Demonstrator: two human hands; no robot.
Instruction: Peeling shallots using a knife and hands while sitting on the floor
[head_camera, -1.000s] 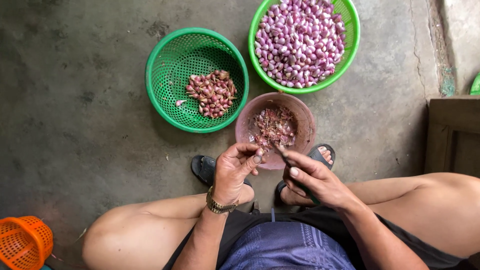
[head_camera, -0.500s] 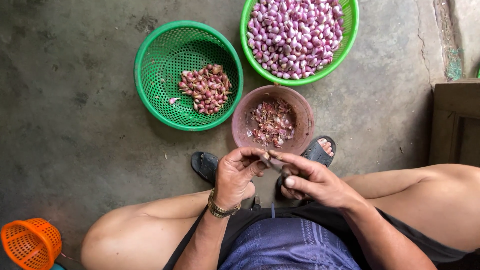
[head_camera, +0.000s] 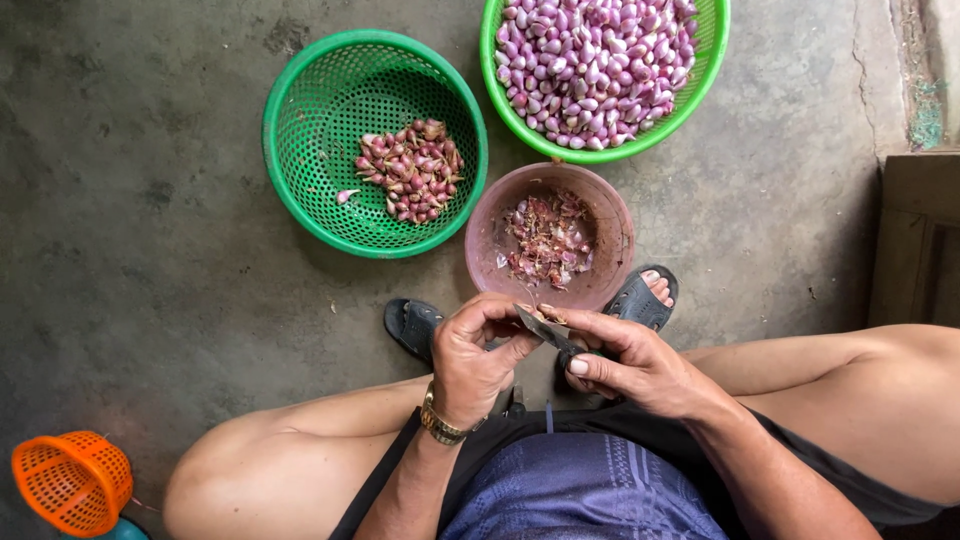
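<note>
Left hand (head_camera: 478, 362) and right hand (head_camera: 635, 362) meet at lower centre; right grips a small knife (head_camera: 540, 327), blade toward the left fingers, which seem to pinch a shallot, mostly hidden. Brown bowl (head_camera: 487, 235) of peelings just above. Green basket (head_camera: 300, 150) upper left holds unpeeled shallots (head_camera: 410, 170).

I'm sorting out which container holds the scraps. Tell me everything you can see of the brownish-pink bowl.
The brownish-pink bowl is round, smooth-walled and looks like plastic, with no holes, unlike the baskets. It stands upright on the concrete floor, just ahead of the person's sandalled feet and hands. Inside lies a loose heap of reddish, papery peelings, covering only the bottom. Its rim sits close to both green baskets; whether it touches them I cannot tell.
</note>
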